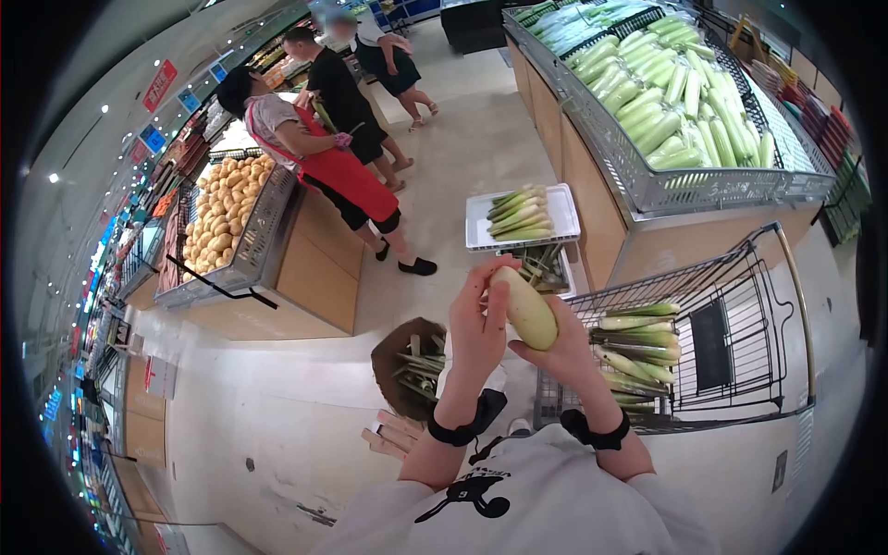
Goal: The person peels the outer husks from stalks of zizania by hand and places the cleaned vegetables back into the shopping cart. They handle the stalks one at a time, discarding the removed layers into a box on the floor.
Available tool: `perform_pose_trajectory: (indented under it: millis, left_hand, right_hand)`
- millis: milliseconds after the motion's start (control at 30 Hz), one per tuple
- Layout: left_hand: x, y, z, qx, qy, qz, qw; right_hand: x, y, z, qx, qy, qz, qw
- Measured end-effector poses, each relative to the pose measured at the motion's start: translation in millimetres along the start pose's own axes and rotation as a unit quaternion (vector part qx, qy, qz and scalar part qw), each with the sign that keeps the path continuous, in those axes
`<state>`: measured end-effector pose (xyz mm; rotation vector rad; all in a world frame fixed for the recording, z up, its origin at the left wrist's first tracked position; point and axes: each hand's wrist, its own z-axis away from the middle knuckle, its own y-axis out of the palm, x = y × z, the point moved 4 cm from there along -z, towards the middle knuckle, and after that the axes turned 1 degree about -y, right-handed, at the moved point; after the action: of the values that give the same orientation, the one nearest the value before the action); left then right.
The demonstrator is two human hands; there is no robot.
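A thick, pale green vegetable (527, 310) is held between both hands at chest height. My left hand (479, 319) is closed around its upper left end, with the fingertips over the top. My right hand (566, 350) wraps its lower right end from below. Beyond the hands, a white tray (475, 229) bears several trimmed pale green stalks (520, 215). Just below that tray, darker stalks (538, 264) lie in a second container, partly hidden by my hands. To the right, a metal cart (740, 370) holds several long green-white stalks (638, 347).
A brown bin (384, 370) of cut stalks stands left of my hands. Pale wooden pieces (393, 433) lie near it. At upper right is a stand (666, 196) of bagged vegetables (684, 88). A potato stand (314, 277) and several people, one in a red apron (347, 180), are upper left.
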<state>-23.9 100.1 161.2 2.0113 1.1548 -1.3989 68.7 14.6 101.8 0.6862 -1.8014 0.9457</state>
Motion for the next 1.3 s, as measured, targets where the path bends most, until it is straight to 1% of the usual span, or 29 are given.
perform_pose_trajectory:
  millis: [67,100,133,167,200,267,367,433,467,533,567,600,633,667,700,733,767,800,833,867,933,967,1033,1067,1133,1167,1233,1300]
  left_hand:
    - [2,3,4,-0.002,-0.012,-0.004,1.0]
    - [3,4,5,-0.018,0.01,0.015,1.0]
    - [3,5,6,-0.034,0.033,0.033,0.998]
    - [2,6,7,-0.032,0.03,0.034,0.998]
    - [-3,10,9,-0.025,0.033,0.038,0.998]
    - [-8,13,11,-0.019,0.036,0.044,0.998]
    - [-11,17,15,-0.016,0.031,0.051,0.998]
    - [-15,20,15,0.015,0.024,-0.01,1.0]
    - [-12,20,14,0.016,0.024,-0.008,1.0]
    - [-7,18,13,0.008,0.065,-0.054,0.996]
    - [-9,17,12,0.009,0.064,-0.052,0.997]
    - [-15,16,12,0.029,0.096,-0.101,0.99]
    - [-20,17,11,0.048,0.129,-0.149,0.979]
    - [-23,14,10,0.048,0.129,-0.148,0.979]
    - [-25,12,8,0.054,0.111,-0.185,0.975]
    - [-25,11,7,0.061,0.094,-0.223,0.968]
    - [-24,12,7,0.062,0.095,-0.223,0.968]
    - [-23,13,7,0.042,0.103,-0.242,0.964]
    - [-20,14,7,0.022,0.112,-0.259,0.959]
    - [-15,17,6,0.022,0.113,-0.259,0.959]
    - [5,16,3,-0.016,0.07,-0.248,0.966]
    - [13,17,3,-0.015,0.072,-0.248,0.966]
    - [30,18,4,-0.027,0.054,-0.208,0.976]
    - [35,19,4,-0.028,0.054,-0.207,0.976]
    - [48,20,5,-0.008,0.008,-0.214,0.977]
    - [51,21,4,-0.012,0.014,-0.217,0.976]
    - [54,23,-1,0.044,0.03,-0.033,0.998]
    - [51,24,-1,0.088,-0.018,0.074,0.993]
  right_hand:
    - [1,4,2,-0.013,-0.002,-0.011,1.0]
    - [2,4,3,-0.014,0.001,-0.012,1.0]
    - [4,3,3,-0.001,0.007,-0.046,0.999]
    - [5,4,3,0.012,0.012,-0.079,0.997]
    - [3,2,5,0.011,0.017,-0.076,0.997]
    - [0,2,7,0.013,0.007,-0.159,0.987]
    - [5,-2,6,0.033,0.016,-0.181,0.983]
    - [6,-2,6,0.017,0.018,-0.162,0.986]
    - [7,-2,5,0.001,0.015,-0.145,0.989]
    - [10,-2,7,0.007,0.021,-0.151,0.988]
    - [10,-2,8,0.013,0.026,-0.158,0.987]
    - [8,-5,9,0.013,0.028,-0.156,0.987]
    - [6,-8,10,0.045,0.024,-0.162,0.985]
    - [4,-11,9,0.076,0.018,-0.169,0.982]
    - [3,-16,8,0.076,0.018,-0.169,0.982]
    - [1,-18,6,0.128,0.03,-0.159,0.978]
    - [1,-16,6,0.179,0.042,-0.148,0.972]
    - [1,-17,4,0.177,0.042,-0.148,0.972]
    - [0,-17,2,0.182,0.021,-0.131,0.974]
    - [-1,-16,1,0.188,0.001,-0.113,0.976]
    - [-7,-10,0,0.176,0.002,-0.1,0.979]
    - [-11,-8,-1,0.163,0.004,-0.086,0.983]
    - [-20,-4,0,0.157,0.003,-0.086,0.984]
    - [-24,-2,0,0.152,0.002,-0.086,0.985]
    - [-38,0,3,0.142,0.007,-0.075,0.987]
    - [-42,-1,1,0.133,0.006,-0.064,0.989]
    - [-44,-1,-2,0.144,-0.005,-0.061,0.988]
    - [-38,3,-7,0.162,-0.004,-0.07,0.984]
